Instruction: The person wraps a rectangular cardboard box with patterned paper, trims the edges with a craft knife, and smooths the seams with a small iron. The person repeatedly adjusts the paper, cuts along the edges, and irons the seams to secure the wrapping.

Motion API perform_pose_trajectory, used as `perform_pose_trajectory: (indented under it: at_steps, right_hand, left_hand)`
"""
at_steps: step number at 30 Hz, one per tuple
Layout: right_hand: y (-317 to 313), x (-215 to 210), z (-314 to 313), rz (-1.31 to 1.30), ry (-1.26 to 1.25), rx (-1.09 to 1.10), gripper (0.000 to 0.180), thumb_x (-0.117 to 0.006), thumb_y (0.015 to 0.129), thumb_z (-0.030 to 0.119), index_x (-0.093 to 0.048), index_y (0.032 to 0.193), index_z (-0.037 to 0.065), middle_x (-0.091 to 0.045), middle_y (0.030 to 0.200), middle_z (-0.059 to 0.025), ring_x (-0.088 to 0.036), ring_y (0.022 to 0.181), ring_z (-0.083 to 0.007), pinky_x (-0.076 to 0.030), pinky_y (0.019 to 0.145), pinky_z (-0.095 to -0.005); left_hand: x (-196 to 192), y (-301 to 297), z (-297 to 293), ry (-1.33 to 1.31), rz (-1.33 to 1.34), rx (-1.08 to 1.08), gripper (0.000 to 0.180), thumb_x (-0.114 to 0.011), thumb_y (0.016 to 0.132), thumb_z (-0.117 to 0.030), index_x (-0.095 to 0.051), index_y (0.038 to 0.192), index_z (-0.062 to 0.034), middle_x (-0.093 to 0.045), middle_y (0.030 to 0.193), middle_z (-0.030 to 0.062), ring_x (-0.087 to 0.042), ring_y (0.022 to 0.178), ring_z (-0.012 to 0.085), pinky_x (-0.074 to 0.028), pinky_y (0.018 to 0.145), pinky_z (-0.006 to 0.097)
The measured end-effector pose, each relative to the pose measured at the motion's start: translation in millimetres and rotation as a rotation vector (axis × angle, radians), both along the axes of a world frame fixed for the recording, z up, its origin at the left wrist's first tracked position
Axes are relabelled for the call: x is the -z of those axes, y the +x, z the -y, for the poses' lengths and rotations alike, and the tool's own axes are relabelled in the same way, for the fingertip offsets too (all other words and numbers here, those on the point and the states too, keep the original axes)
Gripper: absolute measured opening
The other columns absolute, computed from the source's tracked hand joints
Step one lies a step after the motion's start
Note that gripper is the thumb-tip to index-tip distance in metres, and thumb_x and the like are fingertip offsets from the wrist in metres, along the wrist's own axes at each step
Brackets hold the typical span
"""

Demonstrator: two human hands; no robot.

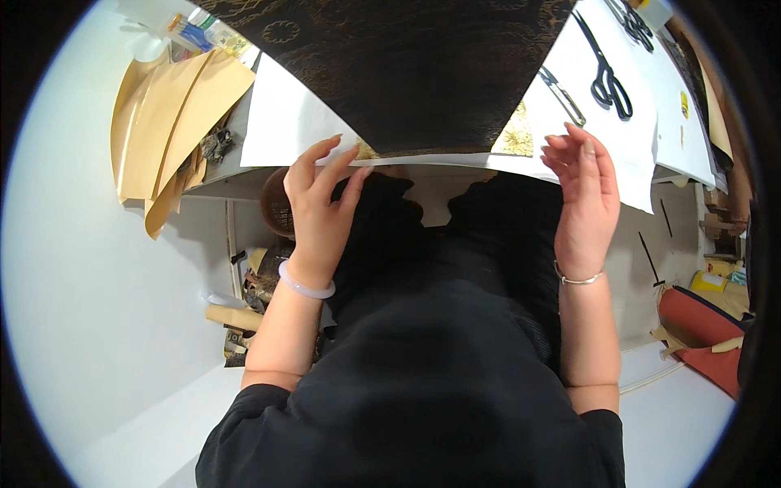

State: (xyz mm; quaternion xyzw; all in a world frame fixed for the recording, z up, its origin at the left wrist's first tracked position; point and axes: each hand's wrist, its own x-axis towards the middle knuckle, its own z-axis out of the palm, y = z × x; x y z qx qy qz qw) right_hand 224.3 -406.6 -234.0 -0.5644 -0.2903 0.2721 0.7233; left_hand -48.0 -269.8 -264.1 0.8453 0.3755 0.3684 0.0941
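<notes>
A dark brown cloth-like sheet (407, 81) with a faint pattern lies on the white table, its lower end at the near edge. Gold patterned patches (515, 134) show beside its lower corners; whether they belong to the same sheet I cannot tell. My left hand (319, 195) hovers by the lower left corner, fingers bent but apart, holding nothing visible. On the other side, my right hand (584, 191) is raised past the gold patch, fingers loosely curled and slightly apart, with nothing seen in it. Close to its fingertips lies a slim metal-bladed tool (563, 96).
Large black-handled scissors (608, 85) lie at the right, with more scissors (633, 24) farther back. White paper (285, 122) covers the tabletop. Tan paper sheets (175, 122) hang over the left end. A red roll (700, 325) sits low at the right.
</notes>
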Motion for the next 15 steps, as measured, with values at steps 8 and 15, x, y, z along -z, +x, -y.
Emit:
perform_pose_trajectory:
  at_steps: [8,15]
  right_hand:
    - [-13.8,10.6,-0.6,-0.063,0.029,-0.065,0.031,-0.046,0.110,0.023,-0.061,0.125,0.000,-0.069,0.102,-0.0086,-0.064,0.094,-0.0150,-0.053,0.091,-0.0318]
    - [-16.0,12.7,4.4,-0.061,0.025,-0.075,0.033,-0.045,0.110,0.025,-0.060,0.126,0.000,-0.068,0.102,-0.0081,-0.062,0.094,-0.0150,-0.051,0.091,-0.0319]
  left_hand:
    - [12.9,8.5,-8.0,0.020,0.084,-0.019,0.023,-0.084,0.076,-0.008,-0.074,0.096,-0.0110,-0.065,0.115,0.0037,-0.059,0.102,0.0234,-0.042,0.091,0.037]
    - [6.0,9.4,-11.1,0.009,0.020,-0.008,0.021,-0.083,0.076,-0.003,-0.069,0.090,-0.0071,-0.065,0.113,0.0074,-0.061,0.103,0.0259,-0.046,0.092,0.038]
